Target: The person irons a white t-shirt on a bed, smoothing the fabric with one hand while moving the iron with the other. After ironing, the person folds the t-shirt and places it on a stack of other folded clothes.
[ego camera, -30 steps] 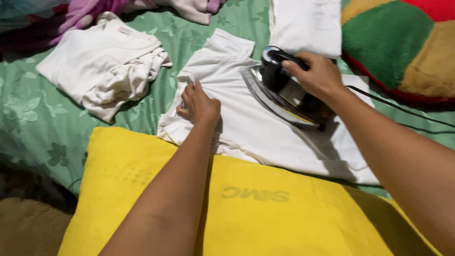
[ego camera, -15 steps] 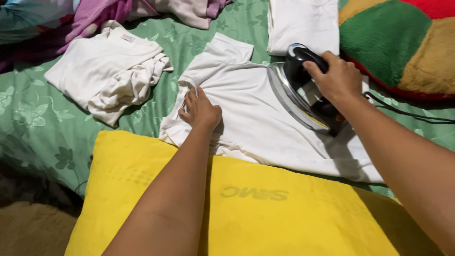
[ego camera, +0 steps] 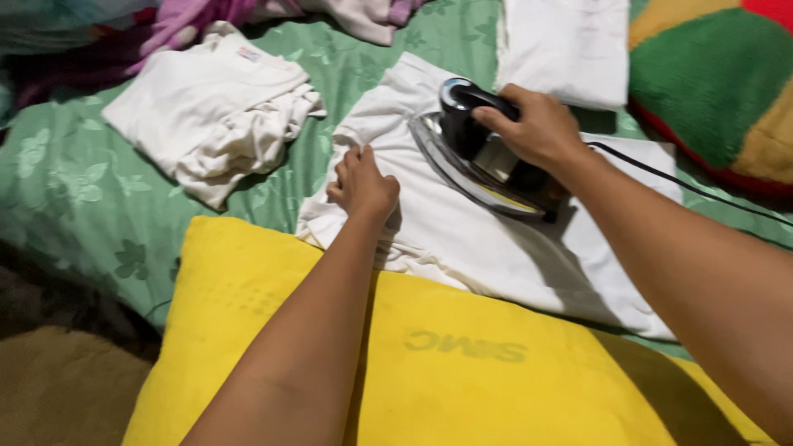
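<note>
**Ironing a white shirt on a green bed sheet**

Here, no container shows; everything lies loose on the green flower-patterned bed sheet (ego camera: pixel 74 198). The right hand (ego camera: pixel 533 128) is closed fully round the black handle of the silver-and-black electric iron (ego camera: pixel 483 157), whose soleplate rests flat on the flat white cotton shirt (ego camera: pixel 512 248) near the middle of the bed. Its black cord (ego camera: pixel 686 186) trails toward the right edge. The left hand (ego camera: pixel 362 186) holds nothing: its fingers are curled, with the fingertips pressing the shirt's cloth just left of the iron. Both forearms reach forward over the large yellow cushion (ego camera: pixel 462 363) at the near edge.

By count: one iron, one yellow cushion, one multicoloured round cushion (ego camera: pixel 719 83) at the far right corner, one crumpled white garment (ego camera: pixel 215 124) toward the left, and one folded white cloth (ego camera: pixel 566 45) at the far edge.
</note>
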